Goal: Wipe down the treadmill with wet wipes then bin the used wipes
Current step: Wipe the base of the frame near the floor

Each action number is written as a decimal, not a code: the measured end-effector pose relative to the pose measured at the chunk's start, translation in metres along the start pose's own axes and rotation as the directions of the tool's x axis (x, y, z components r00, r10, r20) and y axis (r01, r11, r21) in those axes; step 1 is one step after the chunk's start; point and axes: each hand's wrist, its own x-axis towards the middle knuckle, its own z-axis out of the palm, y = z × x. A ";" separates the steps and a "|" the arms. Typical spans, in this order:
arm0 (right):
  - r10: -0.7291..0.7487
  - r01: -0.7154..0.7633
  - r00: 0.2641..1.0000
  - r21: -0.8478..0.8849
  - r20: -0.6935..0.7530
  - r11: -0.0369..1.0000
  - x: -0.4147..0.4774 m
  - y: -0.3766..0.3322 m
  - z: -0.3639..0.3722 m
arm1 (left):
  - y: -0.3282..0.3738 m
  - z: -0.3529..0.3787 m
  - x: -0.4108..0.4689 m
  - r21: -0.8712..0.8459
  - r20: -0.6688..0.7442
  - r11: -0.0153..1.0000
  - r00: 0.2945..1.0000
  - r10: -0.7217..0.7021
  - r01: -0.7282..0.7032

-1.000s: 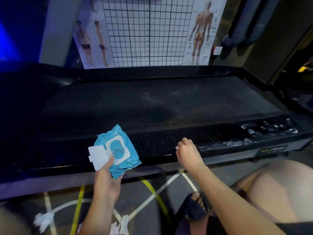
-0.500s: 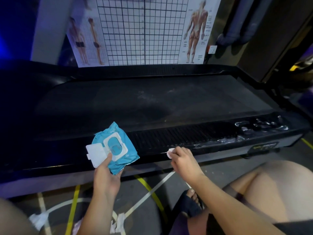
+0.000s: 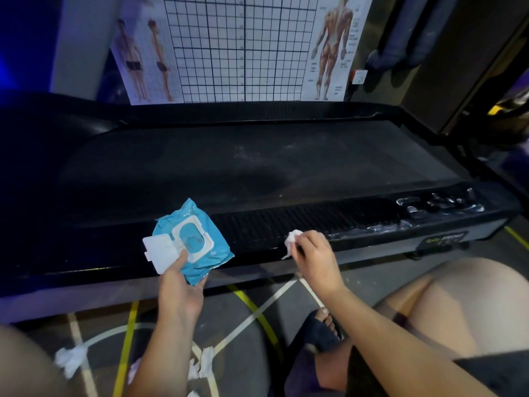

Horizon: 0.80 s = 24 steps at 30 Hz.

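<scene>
A grid poster (image 3: 237,47) with body figures hung on the wall behind the treadmill (image 3: 257,167). The treadmill's dark belt ran across the whole view and was dusty, with pale scuffs near its middle. In front of the treadmill the grey floor (image 3: 229,336) was crossed by yellow and white lines.

The left hand (image 3: 180,285) held a blue pack (image 3: 206,245) of wipes over the treadmill's ribbed near rail (image 3: 286,222). Its thumb was curled on top of the pack and its fingers were underneath. The pack's white lid (image 3: 159,250) stood flipped open, toward the treadmill's left end.

The right hand (image 3: 317,256) was at the same rail, on the side of the pack toward the treadmill's right end. Its fingers were curled, pinching a small crumpled white wipe (image 3: 293,239) at the fingertips. The wipe sat at the rail's front edge, but it was not clear whether it touched the rail. Wet smears (image 3: 438,206) glistened along the rail near the treadmill's right end.

Crumpled wipes lay on the floor in front of the treadmill, one (image 3: 70,359) toward its left end and more (image 3: 206,365) beside the left forearm. A foot (image 3: 323,328) in a dark sandal rested on the floor in front of the treadmill, below the right hand. A bare knee (image 3: 458,305) was raised toward the treadmill's right end.
</scene>
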 end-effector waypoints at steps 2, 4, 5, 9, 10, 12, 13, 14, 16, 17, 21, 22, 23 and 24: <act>-0.060 0.061 0.996 -0.018 0.070 0.998 0.001 -0.013 0.013 | 0.001 0.001 -0.001 -0.005 0.003 1.000 1.000 0.002 -0.002; -0.159 0.172 0.968 -0.054 0.192 0.984 -0.005 -0.015 0.026 | -0.001 0.002 -0.002 -0.007 0.008 1.000 1.000 -0.003 0.003; -0.205 0.224 0.947 -0.048 0.246 0.974 -0.009 -0.013 0.030 | -0.002 0.002 -0.003 -0.007 0.010 1.000 1.000 -0.008 0.008; -0.233 0.264 0.916 -0.054 0.327 0.963 -0.008 0.003 0.027 | -0.005 0.004 -0.004 0.005 0.008 1.000 1.000 -0.014 0.014; -0.227 0.258 0.923 -0.062 0.312 0.964 -0.008 0.009 0.023 | -0.005 0.004 -0.004 0.008 0.008 1.000 1.000 -0.013 0.013; -0.212 0.241 0.938 -0.077 0.275 0.968 -0.007 0.018 0.013 | -0.004 0.004 -0.004 0.020 0.004 1.000 1.000 -0.016 0.016; -0.195 0.225 0.943 -0.082 0.271 0.971 -0.007 0.021 0.006 | -0.004 0.003 -0.004 0.030 0.001 0.999 1.000 -0.018 0.018; -0.176 0.207 0.949 -0.094 0.263 0.974 -0.006 0.024 0.000 | -0.004 0.003 -0.005 0.041 -0.003 0.999 1.000 -0.021 0.021; -0.094 0.129 0.961 -0.119 0.262 0.985 -0.005 0.035 -0.008 | -0.004 0.004 -0.007 0.050 -0.007 0.998 1.000 -0.026 0.027; -0.021 0.059 0.959 -0.126 0.283 0.990 -0.005 0.039 -0.013 | -0.004 0.004 -0.009 0.051 -0.004 0.998 1.000 -0.028 0.028; 0.211 -0.200 0.930 -0.069 0.301 0.977 -0.002 0.051 -0.026 | -0.002 0.011 -0.017 0.059 -0.026 0.998 0.999 -0.022 0.023; 0.254 -0.254 0.912 -0.042 0.323 0.966 0.002 0.050 -0.029 | -0.001 0.012 -0.020 0.073 -0.026 0.997 0.999 -0.020 0.022; 0.301 -0.305 0.877 -0.051 0.374 0.951 0.007 0.048 -0.034 | 0.001 0.014 -0.024 0.090 -0.025 0.996 1.000 -0.009 0.011; 0.358 -0.369 0.830 -0.060 0.428 0.927 0.014 0.045 -0.038 | 0.003 0.016 -0.027 0.113 -0.027 0.994 1.000 0.006 -0.003</act>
